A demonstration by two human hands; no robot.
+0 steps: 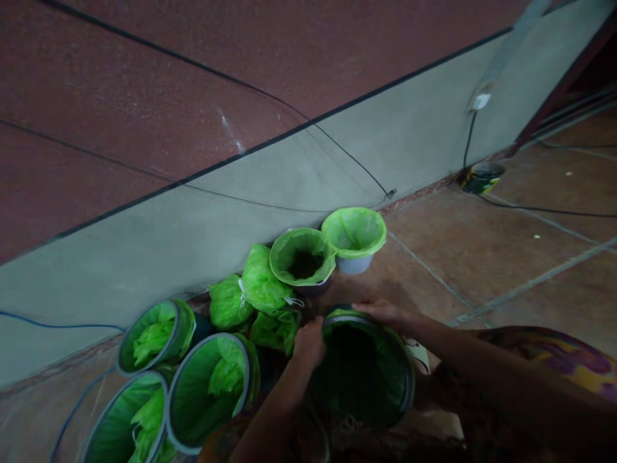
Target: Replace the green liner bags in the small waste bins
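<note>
A dark bin lined with a green plastic bag (361, 373) stands between my arms. My left hand (309, 344) is closed on the left part of its rim, pinching the bag edge. Along the far rim lies my right hand (385, 313), fingers curled over the bag edge. Both hands touch the liner where it folds over the rim.
Two smaller lined bins (303, 260) (355, 238) stand upright by the wall. Tied green bags (260, 283) lie beside them. Three lined bins (157, 337) (209, 386) (125, 424) lie tipped at the left. Cables run along the wall and tiled floor (506, 257).
</note>
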